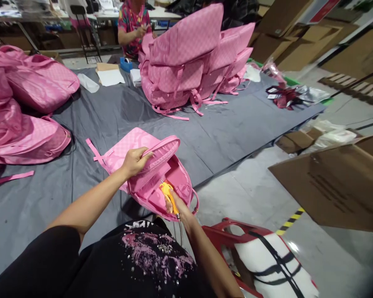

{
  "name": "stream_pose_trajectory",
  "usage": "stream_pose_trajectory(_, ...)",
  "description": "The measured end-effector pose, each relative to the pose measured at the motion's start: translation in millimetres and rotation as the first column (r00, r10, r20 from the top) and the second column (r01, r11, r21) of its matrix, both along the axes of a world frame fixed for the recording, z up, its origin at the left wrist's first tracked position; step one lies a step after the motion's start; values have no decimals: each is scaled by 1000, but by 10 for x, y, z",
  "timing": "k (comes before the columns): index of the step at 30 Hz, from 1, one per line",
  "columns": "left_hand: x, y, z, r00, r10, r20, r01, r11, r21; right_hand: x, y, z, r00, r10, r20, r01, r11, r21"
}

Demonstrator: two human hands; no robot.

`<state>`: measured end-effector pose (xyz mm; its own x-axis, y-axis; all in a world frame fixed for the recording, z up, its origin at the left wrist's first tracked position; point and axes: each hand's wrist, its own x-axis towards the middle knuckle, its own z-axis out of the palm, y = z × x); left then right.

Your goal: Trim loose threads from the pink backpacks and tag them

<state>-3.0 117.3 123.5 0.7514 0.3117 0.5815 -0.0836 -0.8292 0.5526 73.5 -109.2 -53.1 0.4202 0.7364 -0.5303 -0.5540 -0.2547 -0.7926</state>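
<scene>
A pink checkered backpack (136, 145) lies open on the grey cloth (230, 128) right in front of me. My left hand (136, 161) grips the edge of its raised flap, fingers curled over the rim. My right hand (175, 207) is inside the bag's opening, closed round a small yellow-handled snipping tool (168, 194) whose tip points into the pink lining. A thin cord hangs from the tool's handle end.
More pink backpacks are piled at the left (27, 103) and stacked at the back centre (189, 62). Another person (132, 27) sits at the far side. Cardboard sheets (338, 186) lie on the floor at right, a red stool (233, 231) stands beside me.
</scene>
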Motion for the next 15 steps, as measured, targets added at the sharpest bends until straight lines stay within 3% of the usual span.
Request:
stream_pose_trajectory(5, 35, 22, 58, 999, -40, -26, 43, 994, 98, -35, -36, 59, 996, 87, -7, -87, 994, -70)
stream_pose_trajectory(8, 98, 5, 123, 998, -68, -3, 66, 969, 238, -60, -39, 196, 958, 279, 67, -265, 949, -172)
stream_pose_trajectory(11, 206, -56, 207, 989, -146, -31, 145, 885, 442, 112, 18, 437, 859, 496, 125, -442, 843, -307)
stream_pose_trajectory(14, 261, -142, 285, 958, -251, -139, 284, 762, 582, 527, 205, 758, 815, 545, 197, -453, 811, -370)
stream_pose_trajectory(15, 239, -187, 301, 953, -253, -165, 301, 746, 594, 684, 297, 868, 775, 574, 265, -451, 795, -406)
